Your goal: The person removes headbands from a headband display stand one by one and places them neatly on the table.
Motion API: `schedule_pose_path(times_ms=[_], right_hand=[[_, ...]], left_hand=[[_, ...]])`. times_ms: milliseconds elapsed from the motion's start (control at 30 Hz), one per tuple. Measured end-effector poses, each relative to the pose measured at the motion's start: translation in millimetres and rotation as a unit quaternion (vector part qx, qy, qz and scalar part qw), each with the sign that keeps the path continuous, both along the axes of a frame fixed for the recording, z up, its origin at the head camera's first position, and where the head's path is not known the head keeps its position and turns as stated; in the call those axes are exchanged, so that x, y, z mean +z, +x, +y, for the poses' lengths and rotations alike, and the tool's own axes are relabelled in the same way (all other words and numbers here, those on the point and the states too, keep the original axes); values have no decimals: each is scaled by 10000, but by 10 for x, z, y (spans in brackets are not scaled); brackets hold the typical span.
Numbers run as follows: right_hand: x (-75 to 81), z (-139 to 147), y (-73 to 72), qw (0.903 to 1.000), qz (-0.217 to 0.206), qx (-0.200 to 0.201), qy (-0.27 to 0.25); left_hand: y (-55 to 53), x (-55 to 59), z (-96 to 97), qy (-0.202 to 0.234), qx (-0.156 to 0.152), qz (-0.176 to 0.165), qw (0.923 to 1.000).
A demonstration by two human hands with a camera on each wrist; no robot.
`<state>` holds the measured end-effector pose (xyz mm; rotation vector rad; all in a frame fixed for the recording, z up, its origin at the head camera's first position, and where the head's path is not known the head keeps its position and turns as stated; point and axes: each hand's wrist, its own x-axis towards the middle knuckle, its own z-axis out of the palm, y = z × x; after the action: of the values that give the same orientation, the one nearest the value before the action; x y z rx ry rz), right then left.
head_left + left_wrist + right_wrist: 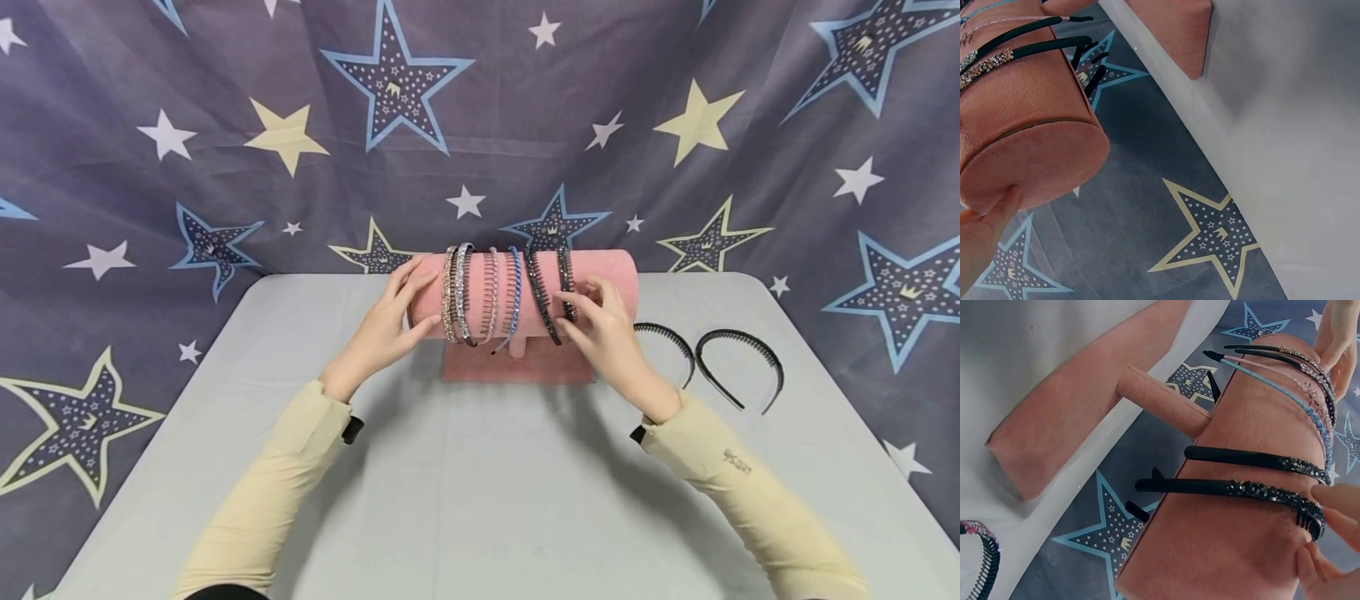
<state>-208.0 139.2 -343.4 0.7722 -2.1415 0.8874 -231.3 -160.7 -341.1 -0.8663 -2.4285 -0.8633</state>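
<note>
A pink padded roll on a stand (551, 292) carries several headbands side by side. At its left end my left hand (378, 329) holds the roll, fingers over the top and thumb lower on the front; in the left wrist view a digit presses the flat end face (1041, 156). With thumb and index finger my right hand (611, 333) pinches the rightmost black beaded headband (1260, 492) on the roll. Left of it sits another black headband (538, 292), slanted. Farther left are a blue headband (515, 292), a pink one (491, 292), a silver one (461, 292) and a gold-toned one (447, 296).
Two black toothed headbands, a left one (671, 340) and a right one (750, 342), lie on the white table (480, 500) right of the stand. The stand's pink base (517, 371) rests near the table's back. A star-patterned curtain (480, 125) hangs behind.
</note>
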Motion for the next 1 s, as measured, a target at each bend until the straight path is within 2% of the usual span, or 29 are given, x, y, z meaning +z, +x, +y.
schedule_pose_path(times_ms=[533,1000], right_hand=[[-22,-17,46,9995,-124,-247,-158],[-34,167,49,9974,-180,-517,-473]], left_hand=[[-4,-2,0,8,47,-40,10000],[-2,2,-2,29,0,27,10000]])
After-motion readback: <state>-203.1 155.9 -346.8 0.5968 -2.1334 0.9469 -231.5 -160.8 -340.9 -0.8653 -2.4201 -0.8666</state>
